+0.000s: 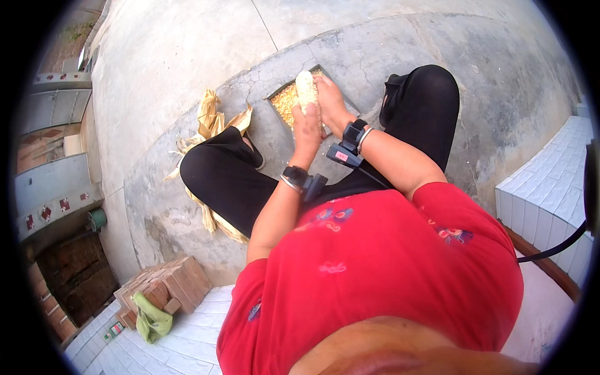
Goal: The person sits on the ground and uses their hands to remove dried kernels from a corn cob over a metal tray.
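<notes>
A pale corn cob (307, 88), with few or no yellow kernels on the side that shows, is held between my hands. My left hand (308, 131) grips its lower part, thumb laid along it. Against the cob's right side lies my right hand (333, 102), its fingers partly hidden. Beneath both hands a shallow dark-rimmed tray (281, 120) rests on the concrete floor, holding loose yellow corn kernels (282, 104). Part of the tray is hidden by the hands and cob. Each wrist wears a metal bangle and a strapped black device.
Dry corn husks (211, 117) lie beside my left foot and under my left leg. Behind at the left, stacked bricks (187, 283), a green cloth (152, 319) and a small bottle (114, 331) stand by white tiling. A tiled block (539, 187) rises at the right.
</notes>
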`<state>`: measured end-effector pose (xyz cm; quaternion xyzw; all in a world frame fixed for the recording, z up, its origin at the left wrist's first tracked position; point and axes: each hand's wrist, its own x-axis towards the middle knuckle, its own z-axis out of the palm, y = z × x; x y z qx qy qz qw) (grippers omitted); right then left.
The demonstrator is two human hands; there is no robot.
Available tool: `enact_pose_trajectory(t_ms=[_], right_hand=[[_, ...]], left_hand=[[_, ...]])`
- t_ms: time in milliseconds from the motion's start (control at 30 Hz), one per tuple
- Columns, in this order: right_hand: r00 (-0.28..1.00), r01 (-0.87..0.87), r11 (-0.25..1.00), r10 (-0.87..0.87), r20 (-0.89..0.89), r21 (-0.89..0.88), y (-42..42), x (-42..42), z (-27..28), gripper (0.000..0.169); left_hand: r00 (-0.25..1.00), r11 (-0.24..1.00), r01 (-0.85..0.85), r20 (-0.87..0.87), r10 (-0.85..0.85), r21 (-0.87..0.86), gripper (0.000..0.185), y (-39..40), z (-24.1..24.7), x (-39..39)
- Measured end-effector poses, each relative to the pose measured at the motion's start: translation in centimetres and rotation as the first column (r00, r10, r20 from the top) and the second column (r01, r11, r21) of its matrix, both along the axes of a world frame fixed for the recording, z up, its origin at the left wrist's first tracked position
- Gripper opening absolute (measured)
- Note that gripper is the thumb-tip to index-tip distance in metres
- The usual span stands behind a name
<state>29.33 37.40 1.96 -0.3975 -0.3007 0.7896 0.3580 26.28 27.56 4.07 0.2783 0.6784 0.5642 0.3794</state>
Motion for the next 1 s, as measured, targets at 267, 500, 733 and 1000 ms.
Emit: enact_pose_trajectory(t_ms=[267,500,733,1000], right_hand=[[0.979,0.023,1.0,-0.025,-0.204,-0.016,0.4,0.3,0.7,0.027],[0.996,-0.036,0.998,0.04,-0.08,0.061,0.0,0.0,1.3,0.034],[0.987,-0.017,0.985,-0.011,0.161,0.171,0.3,-0.2,0.2,0.028],[0.984,0.027,0.997,-0.038,-0.171,-0.07,1.0,0.2,-0.1,0.027]], left_hand=[[0.999,0.999,-0.03,-0.033,0.029,-0.043,0.047,0.0,0.2,-0.1],[0.997,0.998,-0.026,-0.075,0.021,-0.065,0.045,0.1,0.7,0.0],[0.968,0.995,-0.003,-0.249,-0.023,-0.104,0.041,-0.2,0.2,0.4],[0.974,0.997,-0.018,-0.225,0.001,-0.076,0.045,0.0,-1.3,0.1]])
